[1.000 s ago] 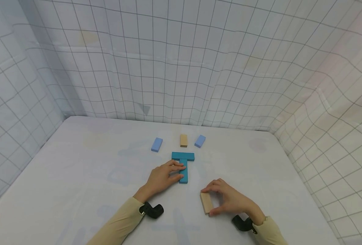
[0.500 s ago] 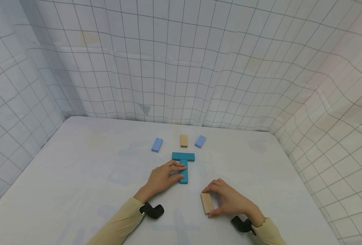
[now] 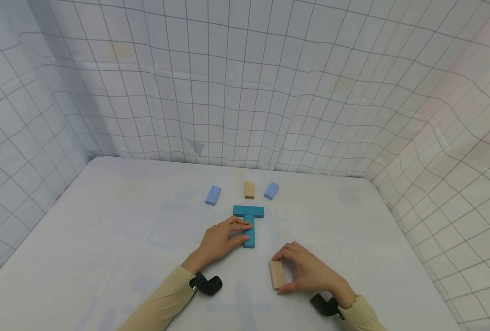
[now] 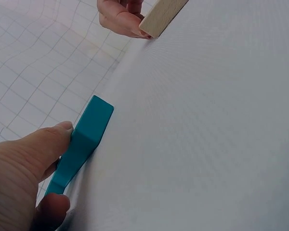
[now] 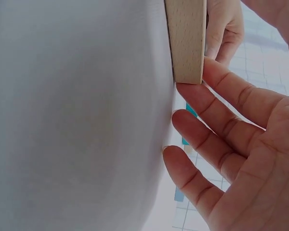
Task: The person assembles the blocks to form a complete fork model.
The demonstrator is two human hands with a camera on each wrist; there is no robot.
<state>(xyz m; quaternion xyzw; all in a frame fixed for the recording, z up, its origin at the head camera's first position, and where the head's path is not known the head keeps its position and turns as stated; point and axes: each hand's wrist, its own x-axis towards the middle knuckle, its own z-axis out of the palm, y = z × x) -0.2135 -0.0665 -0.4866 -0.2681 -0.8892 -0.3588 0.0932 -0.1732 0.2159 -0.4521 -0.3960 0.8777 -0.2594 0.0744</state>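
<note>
Block of pale wood (image 3: 277, 275), plain and straight-edged, shows a fine flecked grain up close in the right wrist view. It is longer than it is wide, with a squared end and crisp corners, and its long axis runs roughly from 12 to 6 o'clock, the far end leaning slightly toward 11. The teal T has an even, smooth colour: a crossbar (image 3: 248, 211) lies across the top, and a stem (image 3: 249, 233) runs from its middle toward 6 o'clock, the two seeming to meet.

The wooden block sits at 9 o'clock from the right hand (image 3: 304, 272), which pinches it endwise, thumb at the near end and fingertips at the far one. Whether it rests on the table (image 3: 124, 239) or just above, I cannot tell.

The stem lies at 3 o'clock from the left hand (image 3: 220, 239), whose relaxed fingers and thumb rest on it without wrapping round; the crossbar is between 1 and 2 o'clock. From that same hand, the wooden block is at 4 o'clock, well apart. Beyond the crossbar, a tan block (image 3: 250, 190) lies at 12 o'clock.
</note>
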